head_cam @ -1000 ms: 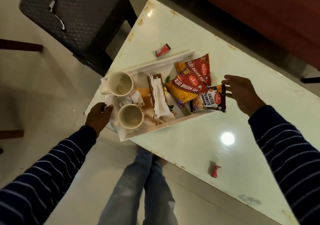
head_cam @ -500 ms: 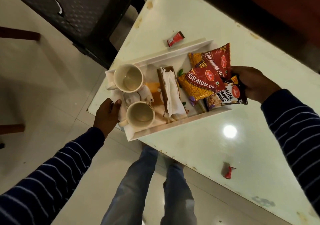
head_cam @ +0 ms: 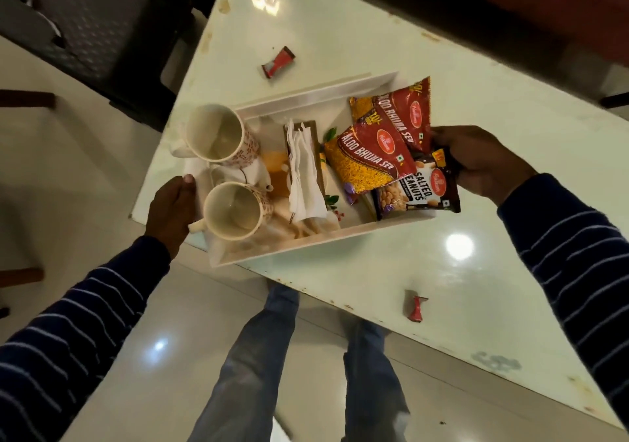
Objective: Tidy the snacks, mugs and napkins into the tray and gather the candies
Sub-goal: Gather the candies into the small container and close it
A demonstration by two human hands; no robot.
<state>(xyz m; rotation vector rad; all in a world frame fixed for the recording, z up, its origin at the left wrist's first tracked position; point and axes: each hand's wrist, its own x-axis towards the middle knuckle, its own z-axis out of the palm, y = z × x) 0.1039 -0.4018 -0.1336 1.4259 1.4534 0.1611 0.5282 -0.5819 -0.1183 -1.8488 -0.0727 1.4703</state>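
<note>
A white tray lies at the table's near-left corner, its left end past the table edge. My left hand grips that left end beside two empty mugs. White napkins stand in a brown holder mid-tray. Two sev packets and a salted peanuts packet fill the right side. My right hand curls around the tray's right end, its fingers against the peanuts packet, which hides the rim. One red candy lies beyond the tray, another near the front edge.
The glossy white table stretches to the right and back. A dark woven chair stands off the far-left corner. My legs stand on the tiled floor just below the table's near edge. A dark red sofa runs along the far side.
My right hand moved left from beside the peanuts packet and closed on the tray's right end. My left hand shifted its hold on the left end. The view came closer to the tray.
</note>
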